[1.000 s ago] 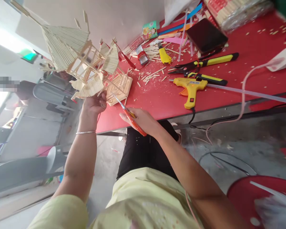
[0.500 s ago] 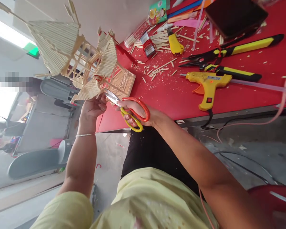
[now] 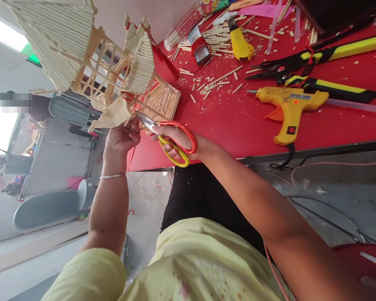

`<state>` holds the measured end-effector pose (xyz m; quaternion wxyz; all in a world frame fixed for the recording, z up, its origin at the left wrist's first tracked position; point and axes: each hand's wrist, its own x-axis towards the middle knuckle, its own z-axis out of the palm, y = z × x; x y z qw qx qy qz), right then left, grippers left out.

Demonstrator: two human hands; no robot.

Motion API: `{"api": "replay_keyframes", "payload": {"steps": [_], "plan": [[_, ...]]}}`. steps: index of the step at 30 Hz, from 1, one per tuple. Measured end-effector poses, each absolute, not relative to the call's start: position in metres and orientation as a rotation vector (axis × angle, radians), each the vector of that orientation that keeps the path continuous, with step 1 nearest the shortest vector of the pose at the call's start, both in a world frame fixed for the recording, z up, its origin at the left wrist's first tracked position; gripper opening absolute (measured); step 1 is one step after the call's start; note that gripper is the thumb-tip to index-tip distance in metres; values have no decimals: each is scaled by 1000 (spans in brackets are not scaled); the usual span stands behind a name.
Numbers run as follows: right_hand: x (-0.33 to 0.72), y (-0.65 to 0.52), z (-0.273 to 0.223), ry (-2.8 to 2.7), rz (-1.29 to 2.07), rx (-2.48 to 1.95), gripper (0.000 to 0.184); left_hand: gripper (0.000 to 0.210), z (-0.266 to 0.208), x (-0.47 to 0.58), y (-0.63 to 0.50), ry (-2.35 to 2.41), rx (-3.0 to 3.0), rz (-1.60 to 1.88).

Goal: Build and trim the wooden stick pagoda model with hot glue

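Holding what, that right hand?

A pair of scissors, its fingers wrapped through the red and yellow loops. The scissors' long axis slants from the handles forward and leftward, so the blades reach toward the left hand.

And what is the left hand doing?

Its fingers are curled, palm turned inward, right up against the underside of a small ribbed roof panel. I can't tell whether they pinch the wood.

Which hand is nearer the thing itself?

The left. The stick-built pavilion model rises forward of it, tilted leftward; the right hand stays apart, and only the blades bridge the gap. Their tips sit just beside the left fingertips, near the panel's edge; whether they touch it, I can't make out.

And farther out?

A red tabletop with the model's hexagon-like base over it, scattered stick offcuts, then to the right a yellow glue gun beside black-and-yellow pliers.
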<state>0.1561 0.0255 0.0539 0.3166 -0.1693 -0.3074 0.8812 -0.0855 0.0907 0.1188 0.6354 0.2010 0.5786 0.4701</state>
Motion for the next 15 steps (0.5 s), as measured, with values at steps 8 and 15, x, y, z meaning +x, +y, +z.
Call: {"api": "replay_keyframes", "payload": {"steps": [8,15], "plan": [[152,15,55,-1018,2007,-543,46,35,112,-90,92,1260,502,1091],[153,14,58,-1021,2041,-654,48,24,111,-88,93,1287,485,1117]]}}
